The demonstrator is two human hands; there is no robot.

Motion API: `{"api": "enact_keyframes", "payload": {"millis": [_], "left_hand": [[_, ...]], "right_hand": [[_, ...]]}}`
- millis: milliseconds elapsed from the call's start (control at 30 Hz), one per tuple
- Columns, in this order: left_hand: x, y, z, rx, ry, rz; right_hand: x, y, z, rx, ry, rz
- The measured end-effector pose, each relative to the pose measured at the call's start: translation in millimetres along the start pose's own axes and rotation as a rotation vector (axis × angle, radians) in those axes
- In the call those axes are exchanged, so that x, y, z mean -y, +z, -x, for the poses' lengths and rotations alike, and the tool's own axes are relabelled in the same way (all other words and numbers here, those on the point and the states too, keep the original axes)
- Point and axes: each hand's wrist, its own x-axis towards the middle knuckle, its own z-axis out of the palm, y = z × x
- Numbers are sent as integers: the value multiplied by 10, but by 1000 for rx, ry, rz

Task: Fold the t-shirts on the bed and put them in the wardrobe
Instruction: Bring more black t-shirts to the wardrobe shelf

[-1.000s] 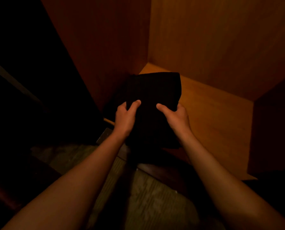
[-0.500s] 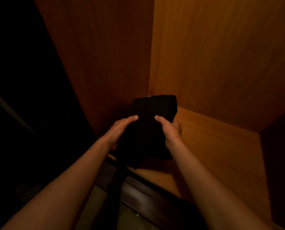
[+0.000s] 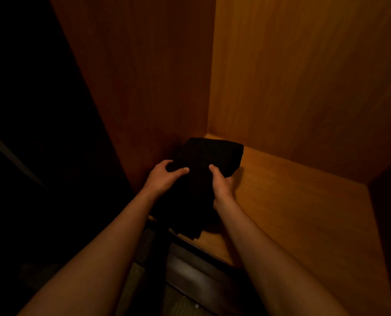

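now both hands grip a folded black t-shirt (image 3: 209,169) low in the wardrobe's (image 3: 304,87) back left corner, left hand (image 3: 165,179) and right hand (image 3: 222,185) each with thumb on top and fingers curled around its sides, above the wooden shelf (image 3: 304,213).

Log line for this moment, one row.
stage: placing | folded black t-shirt in wardrobe's left rear corner | left hand and right hand grip it
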Motion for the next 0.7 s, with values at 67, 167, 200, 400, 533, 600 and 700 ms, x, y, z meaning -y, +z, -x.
{"api": "enact_keyframes", "payload": {"millis": [67,167,200,400,533,600,700], "left_hand": [[35,-52,-56,8,-62,-14],[56,-138,-101,27,-215,43],[64,-150,-93,34,-254,80],[-82,-177,4,117,-358,252],[-214,-193,126,224,-309,442],[-244,-161,207,291,-284,682],[-284,-43,298,324,-260,1115]], "right_hand": [[112,-50,-35,120,104,-28],[289,-171,-66,283,175,25],[314,-201,-92,309,184,55],[446,-278,32,361,197,-19],[537,-410,104,388,152,-192],[601,-473,143,412,132,-274],[696,-520,229,437,132,-382]]}}
